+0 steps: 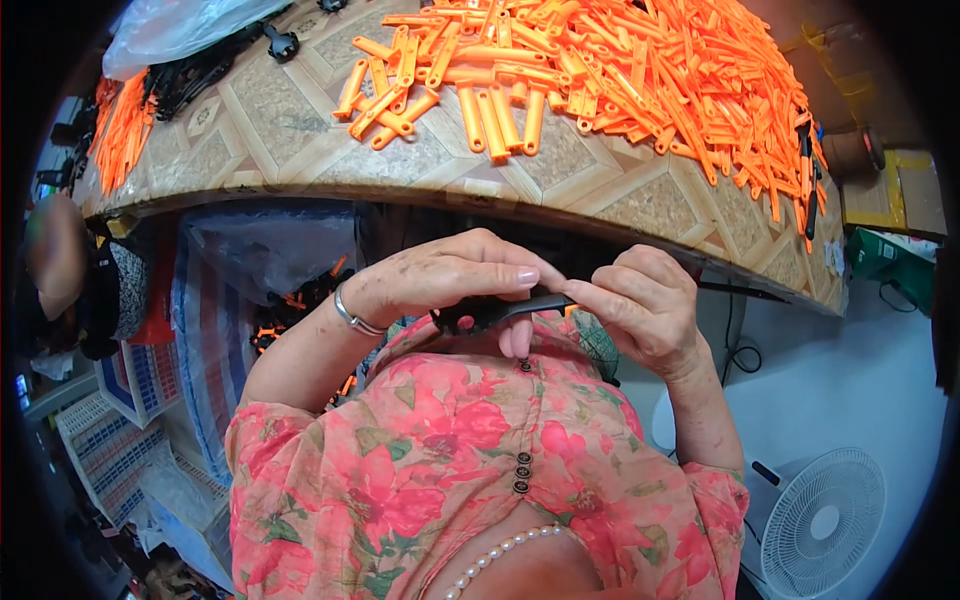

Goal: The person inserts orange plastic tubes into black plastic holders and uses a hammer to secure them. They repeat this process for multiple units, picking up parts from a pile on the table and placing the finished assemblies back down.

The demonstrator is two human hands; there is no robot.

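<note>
A black pasta server [480, 316], with a toothed head and a round hole, is held in front of my chest. My left hand [455, 272] is closed around its head and neck, fingers above and below it. The fingers of my right hand [645, 312] are pinched together at the neck's right end. A small bit of orange shows under those fingers; most of what they cover is hidden. On the table beyond lies a large heap of orange handles [640, 75], with several loose ones [490, 120] near the edge.
The wood-patterned table [270, 130] has a curved-looking near edge. Black utensils [195, 75] and orange pieces [125, 130] lie at its far left beside a clear plastic bag [175, 30]. A striped sack [205, 330] and plastic baskets [110, 450] stand lower left, a white fan [825, 520] lower right.
</note>
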